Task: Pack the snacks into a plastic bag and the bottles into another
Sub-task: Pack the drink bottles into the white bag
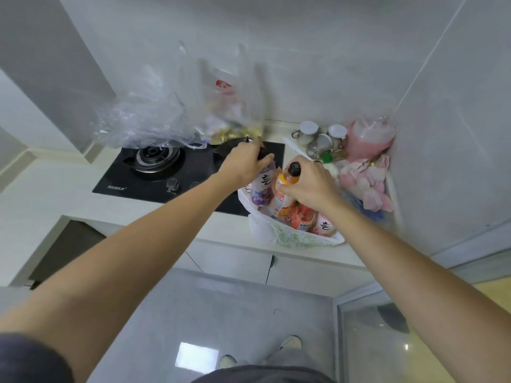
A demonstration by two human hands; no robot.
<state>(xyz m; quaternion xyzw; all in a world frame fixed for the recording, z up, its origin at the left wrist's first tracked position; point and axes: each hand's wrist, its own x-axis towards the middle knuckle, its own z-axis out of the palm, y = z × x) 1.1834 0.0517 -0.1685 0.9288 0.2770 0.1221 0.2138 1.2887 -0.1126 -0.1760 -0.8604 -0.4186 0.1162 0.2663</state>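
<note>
A white plastic bag [279,236] with green print stands open on the counter edge and holds several bottles. My left hand [244,164] grips the top of a purple-labelled bottle [262,186] at the bag's far side. My right hand [309,183] holds an orange bottle [284,183] with a black cap by its neck, upright in the bag. Two more bottles, orange [302,217] and pink [323,225], stand in front. Behind the stove a clear plastic bag [221,106] with snacks stands upright, blurred.
A black gas stove [154,167] lies left of the bag. Crumpled clear plastic [143,117] sits behind the burner. Cups [318,136], a pink bag [370,136] and pink cloth [367,181] crowd the right corner by the wall. Cabinet doors [229,258] are below.
</note>
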